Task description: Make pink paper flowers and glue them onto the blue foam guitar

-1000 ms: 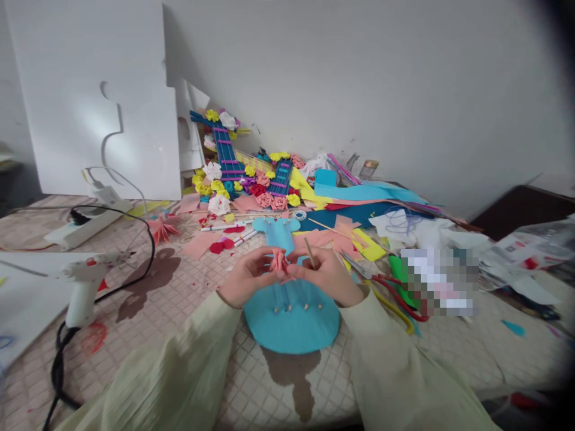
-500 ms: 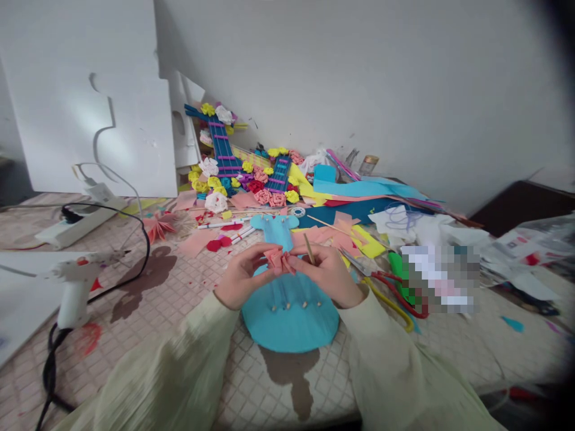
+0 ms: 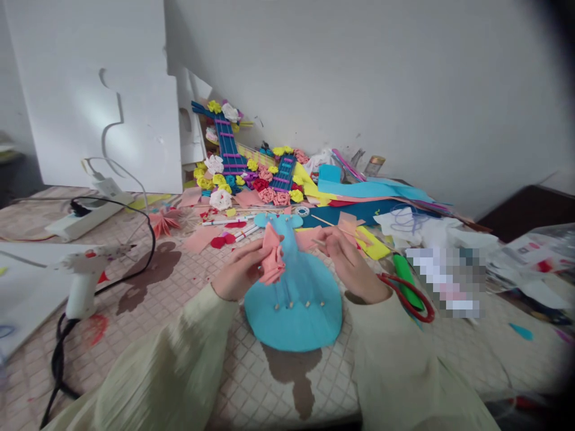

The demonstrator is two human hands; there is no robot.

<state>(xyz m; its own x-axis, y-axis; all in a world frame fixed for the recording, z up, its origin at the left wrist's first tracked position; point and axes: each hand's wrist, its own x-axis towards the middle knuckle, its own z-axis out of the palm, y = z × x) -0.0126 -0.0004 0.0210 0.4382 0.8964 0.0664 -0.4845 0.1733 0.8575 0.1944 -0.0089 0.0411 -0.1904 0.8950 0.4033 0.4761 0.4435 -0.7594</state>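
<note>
My left hand is closed on a folded pink paper piece and holds it over a light blue guitar-shaped cutout that lies flat on the table. My right hand has moved off to the right of the cutout. Its fingers pinch a thin wooden stick just above scraps of pink paper. Small pegs stick up in a row on the cutout's wide part.
A white glue gun with a black cord stands at the left, beside a power strip. Paper flowers and blue decorated pieces pile against the wall. Red-handled scissors and coloured sheets lie at the right. White foam boards lean behind.
My hands were together on the pink piece; now they have parted. The left keeps the pink piece, which hangs longer, and the right has moved rightward with the stick.
</note>
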